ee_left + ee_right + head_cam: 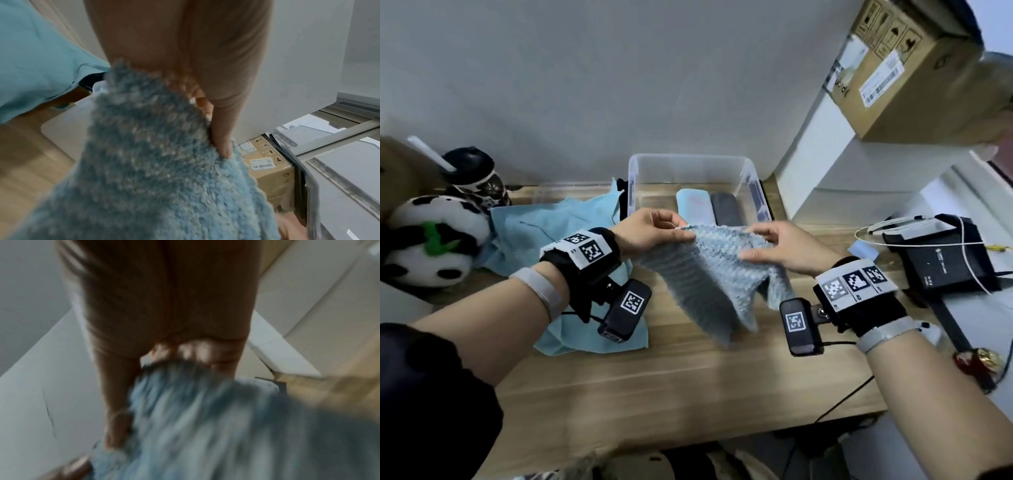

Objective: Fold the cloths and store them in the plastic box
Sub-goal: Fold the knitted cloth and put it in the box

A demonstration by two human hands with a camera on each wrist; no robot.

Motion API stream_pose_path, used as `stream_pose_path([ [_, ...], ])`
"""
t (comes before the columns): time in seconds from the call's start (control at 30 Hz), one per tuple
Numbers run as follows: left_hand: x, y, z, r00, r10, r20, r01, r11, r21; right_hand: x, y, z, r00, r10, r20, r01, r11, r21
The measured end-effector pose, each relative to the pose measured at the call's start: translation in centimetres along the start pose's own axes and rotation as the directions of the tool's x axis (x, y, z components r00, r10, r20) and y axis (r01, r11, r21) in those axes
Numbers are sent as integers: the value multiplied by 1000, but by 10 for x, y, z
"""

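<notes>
A fluffy blue-grey cloth (709, 281) hangs above the wooden table (688, 383), held up by both hands. My left hand (654, 229) pinches its upper left edge, and the left wrist view shows the cloth (154, 162) under the thumb. My right hand (780, 246) grips the upper right edge; its wrist view is blurred, with the cloth (205, 418) below curled fingers. Behind the hands stands the clear plastic box (640, 164), holding a folded light-blue cloth (693, 209) and a folded dark grey cloth (727, 209). A thin light-blue cloth (541, 226) lies crumpled at the left.
A panda plush (431, 240) and a dark cup with a straw (479, 178) sit at the far left. Black devices with cables (941, 253) lie at the right. A cardboard box (914, 68) rests on a white shelf unit (825, 164) at the upper right.
</notes>
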State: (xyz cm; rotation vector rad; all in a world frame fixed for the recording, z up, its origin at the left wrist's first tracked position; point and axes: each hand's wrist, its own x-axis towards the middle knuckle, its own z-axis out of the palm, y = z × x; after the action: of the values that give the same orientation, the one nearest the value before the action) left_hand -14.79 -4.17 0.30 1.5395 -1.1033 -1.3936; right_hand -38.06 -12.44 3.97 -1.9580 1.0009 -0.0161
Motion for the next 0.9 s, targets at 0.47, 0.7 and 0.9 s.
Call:
stream_pose_path([
  [0.47, 2, -3, -24, 996, -74, -49, 84, 963, 257, 8, 12, -21, 808, 38, -588, -31, 999, 22],
  [0.7, 12, -1, -36, 955, 60, -291, -94, 990, -105, 7, 30, -40, 860, 142, -490, -64, 983, 172],
  [0.9, 11, 15, -35, 931, 129, -341, -243, 918, -314, 3, 34, -51, 858, 131, -497, 181, 827, 531],
])
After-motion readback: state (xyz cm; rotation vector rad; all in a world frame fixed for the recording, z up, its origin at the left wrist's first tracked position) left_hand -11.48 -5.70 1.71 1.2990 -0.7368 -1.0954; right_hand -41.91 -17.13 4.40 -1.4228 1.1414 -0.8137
